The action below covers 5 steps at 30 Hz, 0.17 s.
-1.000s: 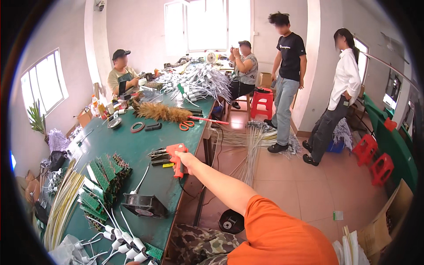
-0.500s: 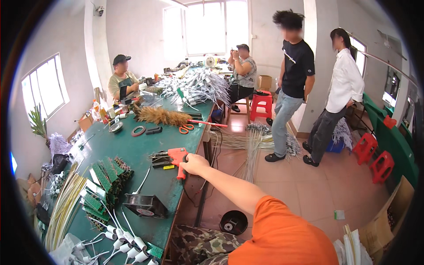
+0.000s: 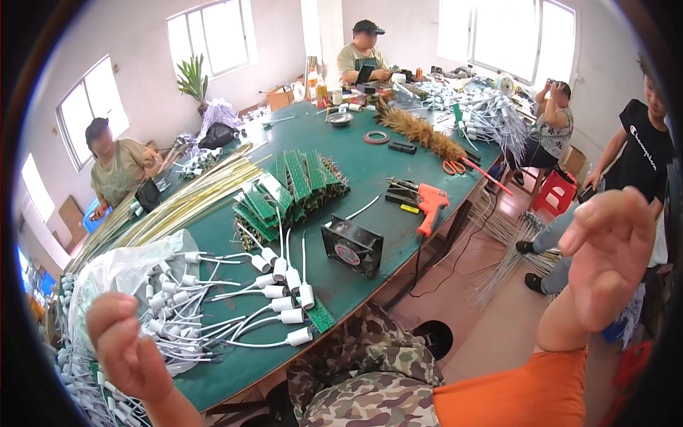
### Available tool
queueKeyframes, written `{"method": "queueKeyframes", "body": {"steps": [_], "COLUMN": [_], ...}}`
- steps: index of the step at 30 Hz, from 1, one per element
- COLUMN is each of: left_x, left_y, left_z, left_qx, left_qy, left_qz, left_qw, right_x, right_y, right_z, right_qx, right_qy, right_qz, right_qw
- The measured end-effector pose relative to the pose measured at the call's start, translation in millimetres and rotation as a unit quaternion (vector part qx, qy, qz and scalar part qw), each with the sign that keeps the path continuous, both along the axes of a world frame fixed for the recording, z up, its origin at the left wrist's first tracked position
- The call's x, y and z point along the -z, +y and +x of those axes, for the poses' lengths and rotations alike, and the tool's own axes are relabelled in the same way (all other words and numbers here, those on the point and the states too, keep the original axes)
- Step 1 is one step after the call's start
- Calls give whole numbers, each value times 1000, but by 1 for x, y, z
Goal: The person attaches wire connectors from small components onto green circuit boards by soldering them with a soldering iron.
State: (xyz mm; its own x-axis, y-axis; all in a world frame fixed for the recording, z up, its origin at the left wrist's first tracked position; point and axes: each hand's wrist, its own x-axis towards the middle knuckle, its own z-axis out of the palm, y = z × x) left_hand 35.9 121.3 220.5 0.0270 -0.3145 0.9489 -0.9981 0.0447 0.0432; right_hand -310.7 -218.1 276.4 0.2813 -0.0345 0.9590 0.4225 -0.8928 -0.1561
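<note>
Both my hands are raised in the air and hold nothing that I can see. My left hand (image 3: 131, 349), fingers loosely bent, hovers at the lower left in front of white cylindrical lamp holders (image 3: 171, 299) with wires. At the right, above the floor, my right hand (image 3: 612, 256) is held up with bent, parted fingers. A red-orange glue gun (image 3: 431, 208) lies on the green table (image 3: 249, 299) beside a black box of small tools. Nearer to me stands a black square fan (image 3: 352, 245). Green circuit boards (image 3: 295, 178) are stacked behind it.
A clear plastic bag (image 3: 135, 263) lies under the lamp holders. Long yellowish strips (image 3: 178, 199) stretch across the left side. A feather duster (image 3: 420, 132), orange scissors (image 3: 453, 168) and a tape roll (image 3: 376, 137) lie farther off. Several people are around the table.
My right hand has let go of the glue gun, which now lies on the table, and has risen to the right. My left hand has come into view. The view has swung left.
</note>
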Motion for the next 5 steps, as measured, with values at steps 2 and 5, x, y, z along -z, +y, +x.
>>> {"method": "queueKeyframes", "body": {"steps": [2,5], "left_x": [10,50], "left_y": [1,6], "left_z": [-3,9], "left_qx": [-33,-70], "left_qy": [-15,52], "left_qz": [72,152], "left_qw": [997,984], "right_x": [10,22], "right_y": [-3,-20], "right_z": [3,7], "right_qx": [-2,117], "right_qy": [-4,59], "right_qz": [34,233], "right_qw": [999,964]}}
